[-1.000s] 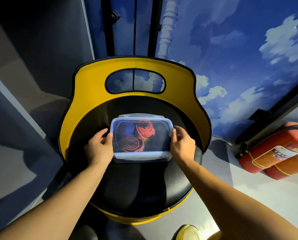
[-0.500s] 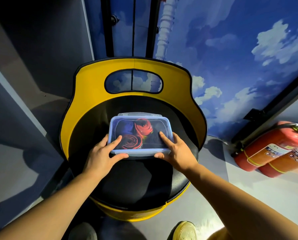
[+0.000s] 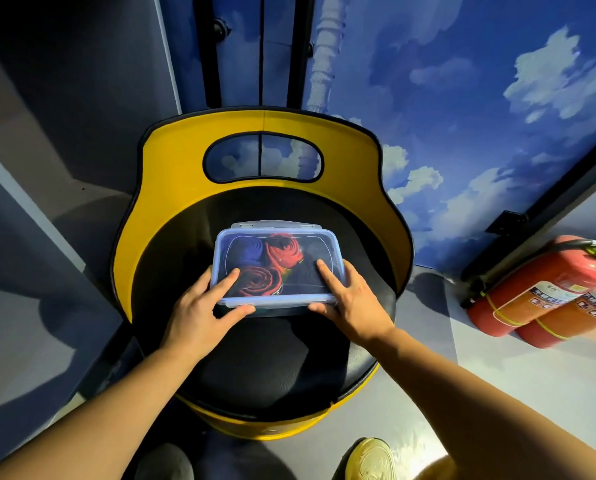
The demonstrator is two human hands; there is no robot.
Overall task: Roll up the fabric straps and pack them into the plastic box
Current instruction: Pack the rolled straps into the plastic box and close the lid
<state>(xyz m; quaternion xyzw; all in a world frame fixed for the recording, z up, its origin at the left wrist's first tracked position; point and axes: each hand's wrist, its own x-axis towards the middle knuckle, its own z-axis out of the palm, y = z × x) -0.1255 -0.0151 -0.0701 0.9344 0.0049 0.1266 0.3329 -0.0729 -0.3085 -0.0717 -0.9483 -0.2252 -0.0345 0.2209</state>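
Note:
A clear plastic box (image 3: 338, 261) with a blue-rimmed lid lies on the black chair seat (image 3: 255, 358). Through the lid I see rolled straps: a red roll (image 3: 284, 252), a second red roll (image 3: 260, 282), a blue roll (image 3: 246, 252) and a dark one (image 3: 307, 275). My left hand (image 3: 199, 313) presses its index finger on the lid's front left, its thumb against the front edge. My right hand (image 3: 355, 303) mirrors it at the front right, index finger on the lid and thumb at the front edge.
The seat belongs to a round chair with a yellow backrest (image 3: 171, 161) that curves behind the box. Two red fire extinguishers (image 3: 532, 289) lie on the floor at the right. A yellow shoe (image 3: 369, 459) shows below the chair.
Both hands have left the box's left and right sides and come to its front edge, index fingers now on the lid. The box has stayed in place.

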